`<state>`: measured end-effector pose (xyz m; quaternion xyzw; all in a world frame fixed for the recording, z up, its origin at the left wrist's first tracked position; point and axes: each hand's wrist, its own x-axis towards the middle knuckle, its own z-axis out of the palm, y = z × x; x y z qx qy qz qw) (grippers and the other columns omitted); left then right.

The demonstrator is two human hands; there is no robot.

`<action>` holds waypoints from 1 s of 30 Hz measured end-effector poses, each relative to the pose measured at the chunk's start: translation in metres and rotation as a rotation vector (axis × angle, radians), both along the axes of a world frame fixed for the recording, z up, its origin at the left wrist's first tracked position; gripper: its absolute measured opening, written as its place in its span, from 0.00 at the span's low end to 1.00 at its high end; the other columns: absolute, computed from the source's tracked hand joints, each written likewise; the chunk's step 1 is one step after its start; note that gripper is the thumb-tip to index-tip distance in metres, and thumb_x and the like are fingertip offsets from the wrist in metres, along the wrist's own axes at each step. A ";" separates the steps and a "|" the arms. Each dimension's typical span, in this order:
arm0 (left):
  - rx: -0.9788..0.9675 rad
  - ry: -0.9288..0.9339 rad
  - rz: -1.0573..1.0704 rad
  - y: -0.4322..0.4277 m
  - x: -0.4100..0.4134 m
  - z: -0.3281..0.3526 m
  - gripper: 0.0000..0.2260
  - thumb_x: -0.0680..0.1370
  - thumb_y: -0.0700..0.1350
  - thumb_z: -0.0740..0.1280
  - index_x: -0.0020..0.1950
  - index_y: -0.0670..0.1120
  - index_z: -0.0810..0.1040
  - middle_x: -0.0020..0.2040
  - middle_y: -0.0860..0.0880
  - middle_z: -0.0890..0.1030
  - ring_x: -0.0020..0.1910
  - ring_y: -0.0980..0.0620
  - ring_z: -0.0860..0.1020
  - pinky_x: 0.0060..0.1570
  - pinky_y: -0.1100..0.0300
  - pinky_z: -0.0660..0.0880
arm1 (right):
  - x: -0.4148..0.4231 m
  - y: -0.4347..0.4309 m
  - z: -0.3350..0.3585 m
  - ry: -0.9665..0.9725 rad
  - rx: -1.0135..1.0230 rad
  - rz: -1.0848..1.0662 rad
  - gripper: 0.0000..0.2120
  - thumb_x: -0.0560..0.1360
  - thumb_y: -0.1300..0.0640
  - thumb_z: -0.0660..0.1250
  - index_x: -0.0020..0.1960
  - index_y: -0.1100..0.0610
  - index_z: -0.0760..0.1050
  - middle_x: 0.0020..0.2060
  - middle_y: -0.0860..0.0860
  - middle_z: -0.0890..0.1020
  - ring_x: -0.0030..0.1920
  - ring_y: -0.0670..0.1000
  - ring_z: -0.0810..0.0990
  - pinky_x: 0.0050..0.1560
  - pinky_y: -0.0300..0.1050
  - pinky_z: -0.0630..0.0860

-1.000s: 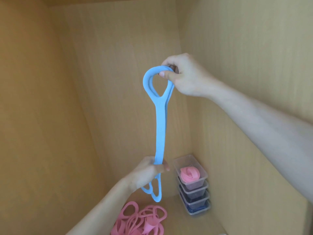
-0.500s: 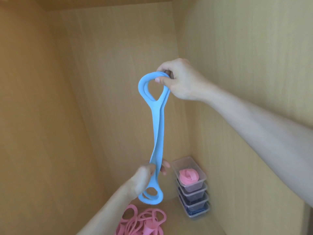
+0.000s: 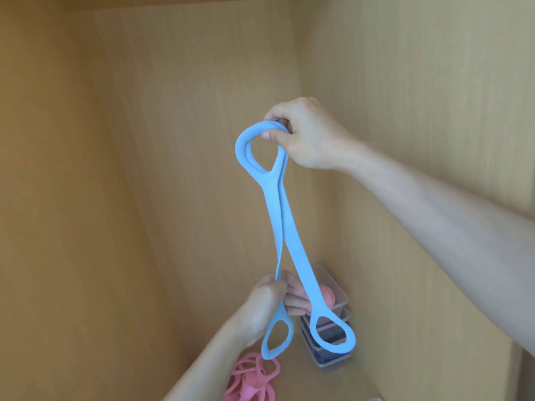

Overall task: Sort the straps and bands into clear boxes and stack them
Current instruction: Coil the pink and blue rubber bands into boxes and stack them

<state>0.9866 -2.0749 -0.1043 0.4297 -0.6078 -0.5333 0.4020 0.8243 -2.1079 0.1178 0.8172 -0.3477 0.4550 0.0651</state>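
While my right hand (image 3: 307,137) pinches both blue straps (image 3: 276,209) by their top loops up high, my left hand (image 3: 265,305) pinches one lower down to pull it straight, near the clear boxes (image 3: 341,299).

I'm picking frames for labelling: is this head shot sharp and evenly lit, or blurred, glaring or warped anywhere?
Head view: soft warm light, no glare on the cabinet walls; blue straps crisp near the right hand, fuzzy at the lower loops by the left hand; the wide lens slants the cabinet's edges; clear boxes partly hidden.
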 end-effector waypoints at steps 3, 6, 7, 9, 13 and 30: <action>-0.077 -0.049 -0.072 0.003 -0.002 -0.001 0.12 0.73 0.38 0.60 0.51 0.35 0.77 0.49 0.39 0.85 0.52 0.41 0.83 0.62 0.47 0.77 | 0.000 0.000 0.000 -0.030 0.010 -0.011 0.05 0.79 0.56 0.68 0.47 0.53 0.82 0.33 0.42 0.76 0.34 0.39 0.71 0.36 0.34 0.64; -0.093 -0.095 -0.020 0.003 -0.002 0.000 0.18 0.73 0.43 0.67 0.59 0.36 0.76 0.52 0.40 0.83 0.51 0.46 0.83 0.61 0.48 0.77 | 0.000 0.001 0.000 -0.014 0.009 -0.001 0.05 0.79 0.55 0.68 0.47 0.54 0.82 0.34 0.42 0.76 0.35 0.39 0.71 0.36 0.34 0.64; -0.085 -0.090 -0.012 0.002 -0.001 -0.001 0.19 0.72 0.43 0.68 0.61 0.38 0.75 0.53 0.41 0.83 0.52 0.45 0.83 0.61 0.48 0.78 | 0.000 0.001 -0.001 -0.014 0.011 -0.010 0.05 0.80 0.55 0.68 0.47 0.54 0.82 0.34 0.42 0.76 0.35 0.39 0.71 0.36 0.34 0.64; -0.056 -0.075 -0.005 0.001 0.000 0.001 0.20 0.71 0.41 0.68 0.63 0.41 0.74 0.56 0.41 0.83 0.55 0.43 0.83 0.62 0.48 0.78 | 0.000 0.000 -0.001 -0.015 0.019 -0.011 0.05 0.80 0.55 0.68 0.47 0.54 0.82 0.33 0.42 0.76 0.34 0.39 0.71 0.35 0.33 0.64; -0.064 -0.140 -0.012 0.001 0.001 0.000 0.13 0.78 0.35 0.65 0.61 0.43 0.78 0.56 0.43 0.85 0.57 0.46 0.83 0.62 0.55 0.77 | 0.000 0.000 -0.002 -0.020 0.020 -0.008 0.05 0.79 0.55 0.68 0.47 0.54 0.82 0.33 0.42 0.76 0.33 0.38 0.72 0.35 0.34 0.65; -0.076 0.098 -0.042 0.002 -0.006 0.022 0.13 0.81 0.32 0.54 0.55 0.39 0.78 0.44 0.39 0.83 0.48 0.41 0.83 0.50 0.55 0.79 | -0.001 -0.007 -0.003 -0.011 -0.002 -0.016 0.05 0.79 0.55 0.68 0.45 0.50 0.81 0.31 0.41 0.75 0.33 0.35 0.72 0.34 0.35 0.65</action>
